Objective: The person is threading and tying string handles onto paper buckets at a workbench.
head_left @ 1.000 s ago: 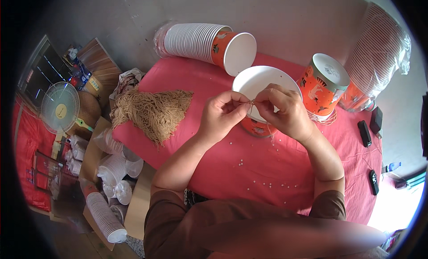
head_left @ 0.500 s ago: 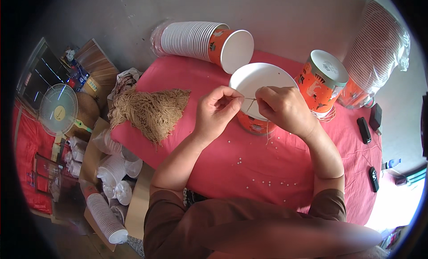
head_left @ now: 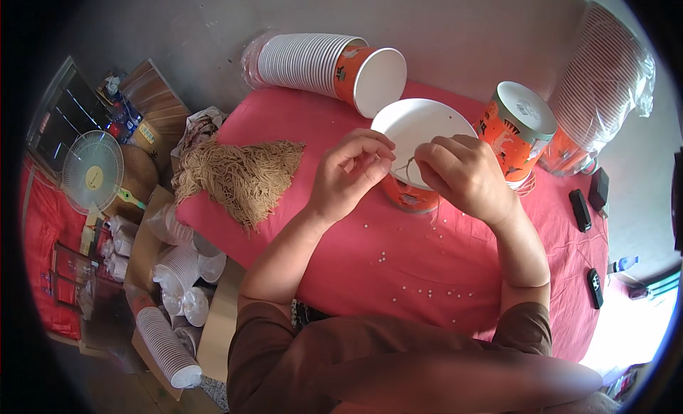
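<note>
My right hand point(head_left: 466, 177) is closed, pinching a thin tan string point(head_left: 409, 163) whose short loose end shows left of its fingers. My left hand point(head_left: 351, 173) is level with it, a small gap away. Its fingers are curled with the thumb close to the fingertips; anything between them is too small to make out. Both hands are over the near rim of an upright paper bucket point(head_left: 420, 118), white inside and patterned orange outside. Left of my hands lies a heap of tan strings point(head_left: 245, 179) on the red cloth.
A stack of paper buckets point(head_left: 306, 61) lies at the back. An upturned orange bucket point(head_left: 509, 140) and a tall plastic-wrapped stack point(head_left: 597, 79) stand at right. Small white beads point(head_left: 429, 293) are scattered on the red cloth point(head_left: 370, 271). A carton point(head_left: 222, 321) with more cups stands left, near a fan point(head_left: 92, 175).
The string that ran between both hands no longer shows stretched across. My right hand has shifted slightly right and down, and my left fingers have loosened a little from their pinch.
</note>
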`<state>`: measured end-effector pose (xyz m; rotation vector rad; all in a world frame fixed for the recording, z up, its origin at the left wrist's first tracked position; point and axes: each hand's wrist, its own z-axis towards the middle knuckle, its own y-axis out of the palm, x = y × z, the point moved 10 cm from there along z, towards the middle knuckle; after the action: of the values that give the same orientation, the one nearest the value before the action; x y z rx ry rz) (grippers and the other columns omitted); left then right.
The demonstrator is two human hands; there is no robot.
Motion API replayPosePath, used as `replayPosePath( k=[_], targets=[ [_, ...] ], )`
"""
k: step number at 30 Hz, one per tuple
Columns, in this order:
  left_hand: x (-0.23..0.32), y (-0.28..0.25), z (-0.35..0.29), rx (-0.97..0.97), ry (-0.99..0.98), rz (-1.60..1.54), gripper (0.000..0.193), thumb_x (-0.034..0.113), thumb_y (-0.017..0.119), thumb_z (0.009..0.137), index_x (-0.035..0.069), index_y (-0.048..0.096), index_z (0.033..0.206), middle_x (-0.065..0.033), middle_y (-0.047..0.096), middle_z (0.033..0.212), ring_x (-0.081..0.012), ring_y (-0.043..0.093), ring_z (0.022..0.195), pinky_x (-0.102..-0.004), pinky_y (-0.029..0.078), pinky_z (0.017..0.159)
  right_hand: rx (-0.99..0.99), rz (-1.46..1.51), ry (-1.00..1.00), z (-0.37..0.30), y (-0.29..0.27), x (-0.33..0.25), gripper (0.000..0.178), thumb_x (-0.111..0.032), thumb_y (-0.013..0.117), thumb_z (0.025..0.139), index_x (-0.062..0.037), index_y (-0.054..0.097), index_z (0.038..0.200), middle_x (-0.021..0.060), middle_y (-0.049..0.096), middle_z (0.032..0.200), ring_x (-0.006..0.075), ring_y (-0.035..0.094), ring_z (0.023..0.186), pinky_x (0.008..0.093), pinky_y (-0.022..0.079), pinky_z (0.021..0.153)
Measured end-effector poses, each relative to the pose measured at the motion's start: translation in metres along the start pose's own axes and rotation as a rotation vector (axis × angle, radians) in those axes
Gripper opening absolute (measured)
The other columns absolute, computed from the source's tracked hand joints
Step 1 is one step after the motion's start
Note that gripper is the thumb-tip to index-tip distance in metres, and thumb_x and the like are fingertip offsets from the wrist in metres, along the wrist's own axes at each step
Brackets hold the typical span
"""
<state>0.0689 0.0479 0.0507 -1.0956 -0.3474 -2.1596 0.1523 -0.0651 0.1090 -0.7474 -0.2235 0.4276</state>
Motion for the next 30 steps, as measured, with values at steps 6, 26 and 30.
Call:
replayPosePath(
  k=[6,26,30],
  targets=[
    [0.015,0.011,-0.003,-0.039,0.149,0.231,0.012,0.006,0.072,0.083,0.004,0.066,0.092,-0.0046,0.065,0.100,-0.0147,0.060,0.093,-0.0299,0.048,0.084,-0.036,-0.060,-0.104,0.001,0.003,-0.019,0.023,-0.012,0.069,0.072,-0.0037,0.058,0.091,0.0065,0.060,0.074,0.0239,0.064,0.063,0.0370,0.053,0.056],
    [0.026,0.013,-0.005,-0.066,0.266,0.527,0.014,0.003,0.071,0.074,0.008,0.062,0.084,-0.0045,0.062,0.103,-0.0252,0.055,0.103,-0.0395,0.041,0.094,0.133,-0.138,-0.023,0.002,-0.043,-0.005,0.020,-0.005,0.069,0.072,-0.0047,0.060,0.090,0.0064,0.060,0.077,0.0227,0.063,0.064,0.0363,0.049,0.058],
    [0.026,0.017,-0.005,-0.090,0.270,0.637,0.013,0.005,0.070,0.074,0.009,0.062,0.084,-0.0037,0.061,0.103,-0.0251,0.054,0.104,-0.0421,0.039,0.098,0.219,-0.147,0.041,0.000,-0.065,0.007,0.020,0.001,0.072,0.071,-0.0037,0.062,0.088,0.0069,0.061,0.075,0.0248,0.060,0.061,0.0360,0.046,0.054]
  ],
)
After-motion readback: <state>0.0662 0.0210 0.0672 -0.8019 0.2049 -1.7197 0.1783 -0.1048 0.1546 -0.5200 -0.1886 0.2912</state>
